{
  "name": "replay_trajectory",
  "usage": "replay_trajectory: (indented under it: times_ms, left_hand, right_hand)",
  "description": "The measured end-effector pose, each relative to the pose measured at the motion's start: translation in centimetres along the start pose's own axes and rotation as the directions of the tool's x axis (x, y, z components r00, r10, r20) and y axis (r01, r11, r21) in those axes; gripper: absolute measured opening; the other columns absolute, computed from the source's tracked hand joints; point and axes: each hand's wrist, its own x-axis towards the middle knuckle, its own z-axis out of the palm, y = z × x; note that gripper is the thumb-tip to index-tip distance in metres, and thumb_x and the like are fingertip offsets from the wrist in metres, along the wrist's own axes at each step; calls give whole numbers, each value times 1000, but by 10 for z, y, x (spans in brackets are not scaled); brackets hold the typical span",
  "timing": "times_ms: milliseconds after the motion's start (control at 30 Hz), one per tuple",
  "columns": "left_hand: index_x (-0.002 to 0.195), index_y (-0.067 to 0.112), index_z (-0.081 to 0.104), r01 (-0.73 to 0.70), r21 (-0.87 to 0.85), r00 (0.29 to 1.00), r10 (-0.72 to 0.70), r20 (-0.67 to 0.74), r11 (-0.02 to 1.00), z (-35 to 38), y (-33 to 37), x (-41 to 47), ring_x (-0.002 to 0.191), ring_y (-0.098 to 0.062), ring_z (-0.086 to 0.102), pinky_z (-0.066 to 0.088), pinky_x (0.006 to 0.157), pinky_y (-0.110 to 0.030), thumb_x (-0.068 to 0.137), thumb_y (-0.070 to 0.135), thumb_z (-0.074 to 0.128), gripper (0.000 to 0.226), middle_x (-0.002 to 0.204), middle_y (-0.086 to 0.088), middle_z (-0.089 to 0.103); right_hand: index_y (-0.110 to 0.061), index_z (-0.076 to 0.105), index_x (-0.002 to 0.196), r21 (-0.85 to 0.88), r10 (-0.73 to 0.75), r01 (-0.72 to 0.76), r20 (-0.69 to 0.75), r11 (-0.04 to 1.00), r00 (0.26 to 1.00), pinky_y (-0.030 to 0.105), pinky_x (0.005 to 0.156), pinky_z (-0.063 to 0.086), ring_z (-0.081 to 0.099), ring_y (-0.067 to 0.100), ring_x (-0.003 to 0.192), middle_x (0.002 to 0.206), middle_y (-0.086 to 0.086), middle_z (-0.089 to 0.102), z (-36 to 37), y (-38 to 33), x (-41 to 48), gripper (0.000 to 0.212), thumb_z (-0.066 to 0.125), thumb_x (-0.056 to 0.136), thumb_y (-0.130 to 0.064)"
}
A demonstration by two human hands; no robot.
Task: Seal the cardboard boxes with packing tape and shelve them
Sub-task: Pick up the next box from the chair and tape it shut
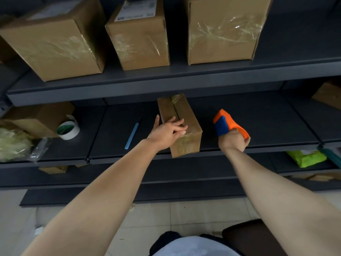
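Box (180,124): centre of frame, on the middle shelf (258,126), near end at the front edge. Tape is seen at both ends; a dark gap shows along the top seam.
Left hand (167,133): laid on the box top, fingers loosely spread across the seam, thumb off the left side. Nothing is gripped.
Right hand (233,143): right of the box and apart from it, fist wrapped round the dispenser (227,124).
Risk, tip: the box could be dragged off the edge if tape is pulled toward the body while it is only pressed down.
Risk, seam: the flaps could be taped with the gap left open if they are not squeezed together.
Risk, wrinkles: creased tape is likely under uneven pull, as seen on the upper boxes (140,36).
Risk, snag: the stick (131,135) left of the box could be knocked off.
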Motion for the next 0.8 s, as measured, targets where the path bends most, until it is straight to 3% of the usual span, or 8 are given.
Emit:
replay_trajectory:
  times_ms: [67,133,233,367,433,500,667,800]
  left_hand:
    - [133,40,46,5,5,998,-5,60,1000,-3,-1,1,143,-3,4,-25,103,-37,98,45,36,37,151,22,23]
    - [135,40,44,-6,45,996,2,90,999,-6,-1,1,144,-5,4,-26,102,-38,97,48,36,40,152,20,22]
    - [138,34,42,-59,186,996,47,71,981,-7,3,1,145,-11,7,-26,104,-38,98,44,36,42,154,14,23]
    - [139,23,44,-125,331,992,122,29,935,-4,13,2,144,-13,13,-13,112,-37,100,34,38,41,153,9,28]
    - [139,21,45,-102,218,994,106,-6,971,0,14,-1,141,-10,22,-7,114,-33,99,30,41,41,151,10,32]
    - [138,21,46,-61,54,997,63,-32,997,2,13,-5,139,-8,25,-3,114,-31,98,30,45,40,150,11,34]
    - [126,24,59,-5,-114,994,-8,-109,993,6,11,-5,136,-2,29,-5,114,-35,97,40,44,37,143,14,44]
    - [122,15,63,29,-297,986,-77,-151,954,9,18,0,127,-8,40,20,103,-22,89,30,62,36,137,10,51]
  right_hand:
    - [-5,55,90,234,-30,45,-68,971,997,46,115,22,63,28,87,77,6,61,-8,-10,-9,13,56,83,-16]
    - [-10,51,77,406,-51,104,-139,908,989,43,97,44,60,22,71,68,0,55,-21,-22,-19,6,55,82,-12]
    - [-12,50,78,474,-60,153,-204,867,977,28,77,33,49,16,64,66,-7,46,-39,-39,-33,7,52,85,-14]
    - [-11,51,82,516,-68,152,-179,843,981,38,86,43,55,26,74,73,0,54,-52,-53,-51,13,53,86,-24]
    - [-12,52,78,576,-64,140,-151,805,986,34,70,48,58,25,70,67,-2,52,-57,-55,-58,16,55,85,-27]
    - [-11,54,77,612,-60,124,-124,781,990,27,55,43,56,20,63,65,-2,52,-61,-54,-63,17,55,84,-26]
    - [-10,53,70,647,-43,118,-131,753,990,26,51,39,51,14,55,61,-1,51,-66,-47,-76,23,55,84,-28]
    - [-9,44,60,691,2,123,-178,712,984,28,51,36,42,14,50,55,2,45,-65,-41,-87,37,54,87,-33]
